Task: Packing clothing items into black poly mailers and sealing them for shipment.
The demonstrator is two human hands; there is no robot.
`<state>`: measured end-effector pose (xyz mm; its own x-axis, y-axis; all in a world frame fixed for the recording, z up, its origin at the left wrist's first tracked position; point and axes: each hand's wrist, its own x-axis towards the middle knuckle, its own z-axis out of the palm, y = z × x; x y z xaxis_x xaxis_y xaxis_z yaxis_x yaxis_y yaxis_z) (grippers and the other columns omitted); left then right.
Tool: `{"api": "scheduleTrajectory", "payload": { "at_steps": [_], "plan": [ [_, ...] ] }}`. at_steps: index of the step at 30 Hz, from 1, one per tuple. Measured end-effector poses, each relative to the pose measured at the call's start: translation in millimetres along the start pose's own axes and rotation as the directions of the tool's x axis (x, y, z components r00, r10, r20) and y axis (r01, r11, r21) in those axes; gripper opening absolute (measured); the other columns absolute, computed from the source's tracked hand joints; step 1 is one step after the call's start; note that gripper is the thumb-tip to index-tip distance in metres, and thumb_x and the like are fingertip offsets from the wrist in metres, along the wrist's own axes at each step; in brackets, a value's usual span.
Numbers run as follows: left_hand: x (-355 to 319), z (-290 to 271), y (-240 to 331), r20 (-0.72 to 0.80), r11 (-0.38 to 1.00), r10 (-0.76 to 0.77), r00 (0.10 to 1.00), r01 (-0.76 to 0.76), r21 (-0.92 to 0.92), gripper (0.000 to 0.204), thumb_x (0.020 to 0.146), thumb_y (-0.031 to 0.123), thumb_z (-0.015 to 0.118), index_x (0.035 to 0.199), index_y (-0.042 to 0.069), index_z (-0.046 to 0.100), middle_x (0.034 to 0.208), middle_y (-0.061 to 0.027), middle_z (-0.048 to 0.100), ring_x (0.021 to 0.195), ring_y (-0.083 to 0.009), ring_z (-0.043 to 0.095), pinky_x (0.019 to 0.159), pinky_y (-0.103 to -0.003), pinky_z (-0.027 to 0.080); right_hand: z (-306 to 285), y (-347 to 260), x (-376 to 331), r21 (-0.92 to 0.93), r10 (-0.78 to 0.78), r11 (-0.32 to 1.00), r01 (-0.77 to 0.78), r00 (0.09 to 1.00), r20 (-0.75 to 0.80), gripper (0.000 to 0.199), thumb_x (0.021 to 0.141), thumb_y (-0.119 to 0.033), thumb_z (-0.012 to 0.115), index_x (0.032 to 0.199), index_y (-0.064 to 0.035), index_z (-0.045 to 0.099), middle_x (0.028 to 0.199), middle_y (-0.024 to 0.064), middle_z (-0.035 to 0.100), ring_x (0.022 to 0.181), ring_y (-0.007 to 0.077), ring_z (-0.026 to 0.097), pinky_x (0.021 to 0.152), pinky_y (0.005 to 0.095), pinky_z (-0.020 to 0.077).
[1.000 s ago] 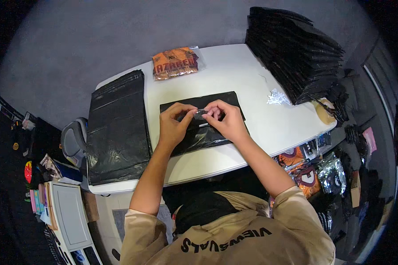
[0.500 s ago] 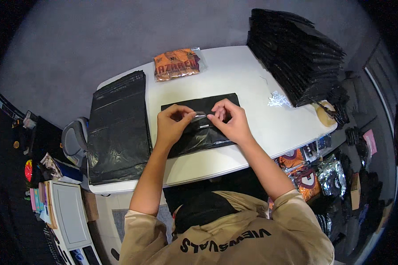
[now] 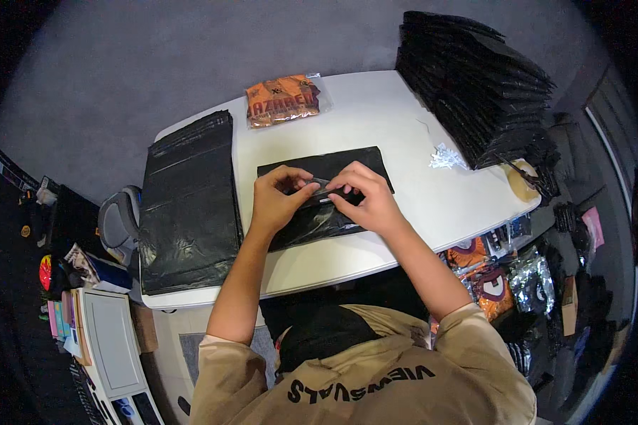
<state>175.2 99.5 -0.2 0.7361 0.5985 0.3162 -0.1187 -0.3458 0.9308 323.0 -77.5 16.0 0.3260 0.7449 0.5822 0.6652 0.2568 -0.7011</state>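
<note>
Across the middle of the white table (image 3: 418,205) lies a black plastic mailing bag (image 3: 312,228), flat under both hands. My left hand (image 3: 276,202) pinches one end of a small clear plastic strip (image 3: 320,183) between thumb and fingertips. From the other side my right hand (image 3: 373,200) holds the strip's other end in a pinch, just above the bag's surface. A small white label on the bag shows partly beneath my right fingers. How far the strip touches the bag I cannot tell.
A stack of flat black bags (image 3: 191,205) covers the table's left side. At its far edge sits a clear-wrapped orange garment (image 3: 283,99). A tall pile of black packages (image 3: 468,85) stands at the back right, near small white tags (image 3: 446,157) and a tape roll (image 3: 523,185).
My right hand has moved left, so its fingertips sit closer to my left hand's and cover more of the label. The left hand stays nearly in place.
</note>
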Motion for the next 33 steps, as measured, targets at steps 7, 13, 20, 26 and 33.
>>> {"api": "scheduleTrajectory", "payload": {
  "at_steps": [7, 13, 20, 26, 33],
  "plan": [
    [1, -2, -2, -0.009, 1.000, 0.006, 1.000, -0.006, 0.028, 0.013, 0.087, 0.009, 0.089, 0.096, 0.002, 0.082, 0.085, -0.0008, 0.072, 0.078, -0.0079, 0.063, 0.072, -0.025, 0.051, 0, 0, -1, -0.038, 0.041, 0.998, -0.040, 0.999, 0.018, 0.017, 0.084, 0.001, 0.083, 0.099, -0.0070, 0.079, 0.095, 0.0054, 0.066, 0.081, 0.0181, 0.064, 0.070, 0.0312, 0.0528],
    [-2, 2, 4, -0.008, 0.982, 0.084, 0.996, -0.081, 0.168, 0.011, 0.089, 0.009, 0.087, 0.097, 0.002, 0.082, 0.083, -0.0038, 0.072, 0.075, -0.0102, 0.064, 0.070, -0.027, 0.052, -2, 12, -8, -0.080, -0.010, 0.997, 0.010, 1.000, -0.002, 0.018, 0.080, 0.003, 0.086, 0.095, -0.0062, 0.082, 0.090, 0.0040, 0.064, 0.080, 0.0157, 0.064, 0.066, 0.0295, 0.0513],
    [-8, 6, 13, -0.027, 0.950, 0.163, 0.986, -0.149, 0.275, 0.011, 0.090, 0.008, 0.085, 0.097, 0.001, 0.081, 0.089, -0.0065, 0.074, 0.083, -0.0144, 0.067, 0.075, -0.030, 0.053, -4, 10, -11, -0.075, 0.021, 0.997, -0.022, 1.000, -0.009, 0.018, 0.080, 0.003, 0.086, 0.095, -0.0064, 0.084, 0.088, 0.0038, 0.064, 0.077, 0.0148, 0.064, 0.063, 0.0291, 0.0510],
    [-7, 3, 15, -0.008, 0.959, 0.120, 0.993, -0.114, 0.260, 0.012, 0.089, 0.010, 0.086, 0.097, 0.001, 0.083, 0.086, -0.0073, 0.073, 0.075, -0.0141, 0.067, 0.070, -0.028, 0.053, -6, 10, -12, -0.040, 0.043, 0.998, -0.042, 0.999, 0.015, 0.019, 0.080, 0.004, 0.085, 0.096, -0.0063, 0.085, 0.088, 0.0033, 0.065, 0.078, 0.0145, 0.064, 0.061, 0.0284, 0.0507],
    [-7, 3, 11, 0.033, 0.957, 0.138, 0.990, -0.142, 0.253, 0.012, 0.091, 0.010, 0.085, 0.099, 0.002, 0.083, 0.088, -0.0081, 0.074, 0.076, -0.0145, 0.068, 0.070, -0.029, 0.054, -7, 11, -17, -0.061, 0.067, 0.996, -0.065, 0.997, 0.034, 0.015, 0.081, -0.002, 0.085, 0.095, -0.0080, 0.083, 0.088, 0.0053, 0.066, 0.076, 0.0194, 0.066, 0.061, 0.0325, 0.0523]
  ]
}}
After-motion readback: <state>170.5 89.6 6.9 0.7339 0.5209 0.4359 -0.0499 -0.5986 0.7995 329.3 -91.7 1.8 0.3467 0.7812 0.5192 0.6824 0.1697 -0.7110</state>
